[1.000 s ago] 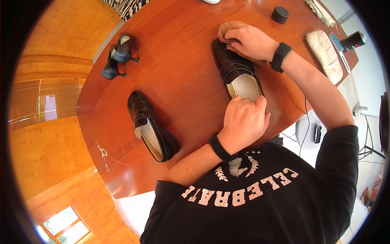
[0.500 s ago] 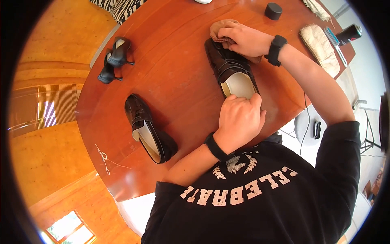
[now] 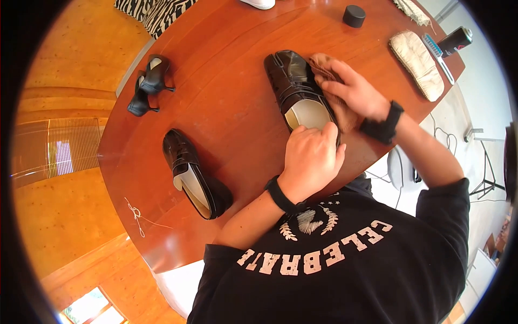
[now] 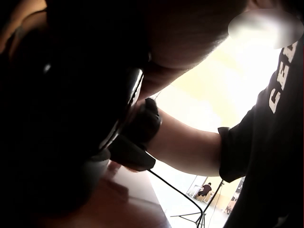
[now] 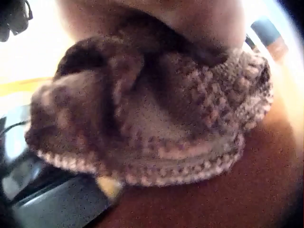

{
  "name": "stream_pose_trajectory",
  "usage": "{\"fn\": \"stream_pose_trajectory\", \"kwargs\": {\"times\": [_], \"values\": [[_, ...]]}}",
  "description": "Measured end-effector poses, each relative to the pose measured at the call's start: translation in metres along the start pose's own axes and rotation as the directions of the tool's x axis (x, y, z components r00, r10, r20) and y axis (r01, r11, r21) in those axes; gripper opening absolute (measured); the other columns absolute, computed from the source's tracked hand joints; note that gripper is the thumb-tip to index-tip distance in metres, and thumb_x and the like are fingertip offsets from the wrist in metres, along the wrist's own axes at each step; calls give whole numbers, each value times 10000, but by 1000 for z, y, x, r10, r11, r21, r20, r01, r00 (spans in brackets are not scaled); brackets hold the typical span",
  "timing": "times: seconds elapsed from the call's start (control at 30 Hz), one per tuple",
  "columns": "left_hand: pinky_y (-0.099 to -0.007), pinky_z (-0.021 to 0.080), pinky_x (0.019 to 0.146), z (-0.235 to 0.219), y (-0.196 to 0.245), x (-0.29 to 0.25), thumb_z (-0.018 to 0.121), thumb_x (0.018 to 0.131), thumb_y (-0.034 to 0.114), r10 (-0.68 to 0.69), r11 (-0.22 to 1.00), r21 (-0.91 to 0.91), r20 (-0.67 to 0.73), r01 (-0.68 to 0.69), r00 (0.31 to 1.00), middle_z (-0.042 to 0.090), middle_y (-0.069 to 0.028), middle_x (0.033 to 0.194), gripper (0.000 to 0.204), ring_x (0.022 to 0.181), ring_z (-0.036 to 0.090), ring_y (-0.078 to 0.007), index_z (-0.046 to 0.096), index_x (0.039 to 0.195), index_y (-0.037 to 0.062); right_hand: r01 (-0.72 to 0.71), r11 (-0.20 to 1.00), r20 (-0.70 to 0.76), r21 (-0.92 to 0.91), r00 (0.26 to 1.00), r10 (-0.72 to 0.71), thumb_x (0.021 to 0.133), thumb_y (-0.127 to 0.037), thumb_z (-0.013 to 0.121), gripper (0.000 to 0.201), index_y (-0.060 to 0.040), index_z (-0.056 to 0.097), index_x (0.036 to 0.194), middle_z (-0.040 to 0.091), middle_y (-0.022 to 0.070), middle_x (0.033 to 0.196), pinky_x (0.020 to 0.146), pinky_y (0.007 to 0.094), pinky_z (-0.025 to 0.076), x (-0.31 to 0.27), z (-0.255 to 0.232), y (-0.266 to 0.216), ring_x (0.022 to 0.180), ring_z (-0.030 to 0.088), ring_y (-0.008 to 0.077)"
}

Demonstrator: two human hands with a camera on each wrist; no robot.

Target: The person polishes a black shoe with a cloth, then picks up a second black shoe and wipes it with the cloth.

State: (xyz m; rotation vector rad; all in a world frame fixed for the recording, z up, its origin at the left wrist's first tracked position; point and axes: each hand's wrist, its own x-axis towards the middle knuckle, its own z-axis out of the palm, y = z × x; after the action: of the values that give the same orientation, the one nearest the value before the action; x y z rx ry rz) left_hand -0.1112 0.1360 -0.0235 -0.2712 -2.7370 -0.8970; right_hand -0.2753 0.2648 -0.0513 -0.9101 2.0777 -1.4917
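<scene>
A dark, shiny loafer stands on the table with its toe pointing away from me. My left hand grips it at the heel, the fingers over the back rim. Along the shoe's right side, my right hand holds a bunched brown cloth. The cloth's stitched edge lies against the shoe near the toe. In the right wrist view the same cloth fills the middle, beside the glossy black shoe. Most of the left wrist view is dark.
The matching loafer stands to the left, with black heeled shoes behind it. A white string lies near the left edge. At the back are a black round container, a beige pad, a brush and a black can.
My right hand has drawn the cloth from the toe back along the loafer's right side, uncovering the toe. My left hand keeps its grip on the heel.
</scene>
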Motion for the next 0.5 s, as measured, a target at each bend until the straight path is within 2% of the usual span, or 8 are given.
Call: {"fn": "stream_pose_trajectory", "kwargs": {"times": [0.03, 0.07, 0.17, 0.3, 0.33, 0.43, 0.47, 0.5], "values": [[-437, 435, 623, -1, 0, 0, 777, 791, 153, -15, 1000, -11, 7, 15, 1000, 571, -123, 625, 281, 607, 588, -342, 520, 830, 46, -59, 996, -39, 70, 997, 61, 940, -95, 627, 382, 18, 548, 1296, 580, 173, 1320, 1082, 383, 424, -11, 5, 0, 1240, 559, 290], [-441, 435, 627, -1, -1, 0, 778, 791, 153, -32, 999, -23, 19, 32, 999, 571, -127, 632, 282, 616, 588, -350, 524, 844, 44, -2, 971, -59, 237, 998, 17, 935, -88, 632, 391, 11, 541, 1303, 585, 166, 1272, 1076, 371, 422, -23, 11, -8, 1221, 557, 285], [-452, 438, 642, -6, -3, -2, 777, 794, 156, -40, 996, -72, 47, 44, 998, 574, -142, 655, 295, 642, 587, -371, 524, 885, 35, -107, 955, -10, 278, 993, 114, 926, -77, 636, 372, 12, 537, 1274, 576, 167, 1224, 1058, 371, 422, -60, 16, -13, 1190, 553, 287], [-484, 440, 670, -19, -11, -5, 774, 792, 152, 32, 991, -135, 107, -18, 994, 592, -172, 719, 335, 668, 579, -413, 502, 934, 19, 134, 989, -2, -59, 991, -134, 878, -77, 690, 395, -17, 547, 1242, 532, 172, 1146, 1001, 394, 438, -86, 16, -25, 1120, 544, 346], [-452, 453, 677, -25, -16, -6, 766, 811, 143, 32, 988, -154, 184, -3, 982, 599, -182, 768, 344, 688, 588, -381, 487, 963, 12, 129, 988, -3, -83, 992, -130, 872, -73, 698, 407, -18, 550, 1246, 530, 172, 1162, 995, 401, 444, -90, 17, -31, 1125, 545, 352], [-391, 456, 676, -50, -17, 3, 767, 836, 156, -188, 908, -229, 527, 351, 829, 572, -162, 766, 350, 711, 588, -280, 480, 973, 9, 173, 973, -7, -150, 984, -176, 856, -60, 716, 431, -25, 562, 1257, 524, 171, 1200, 974, 418, 467, -91, 23, -43, 1132, 550, 371], [-317, 484, 737, -58, -18, 7, 741, 877, 112, -256, 877, -162, 642, 453, 723, 606, -99, 855, 321, 819, 588, -150, 512, 1070, -5, 226, 959, -9, -171, 973, -231, 853, -54, 718, 433, -28, 566, 1258, 522, 171, 1206, 964, 422, 476, -87, 25, -42, 1130, 554, 376], [-314, 492, 769, -58, -25, 3, 730, 883, 88, -232, 836, -243, 657, 493, 717, 615, -83, 908, 337, 854, 587, -135, 513, 1121, -9, 278, 941, -9, -191, 958, -285, 851, -49, 719, 434, -31, 571, 1258, 521, 170, 1212, 954, 427, 485, -83, 26, -41, 1129, 559, 381]]}}
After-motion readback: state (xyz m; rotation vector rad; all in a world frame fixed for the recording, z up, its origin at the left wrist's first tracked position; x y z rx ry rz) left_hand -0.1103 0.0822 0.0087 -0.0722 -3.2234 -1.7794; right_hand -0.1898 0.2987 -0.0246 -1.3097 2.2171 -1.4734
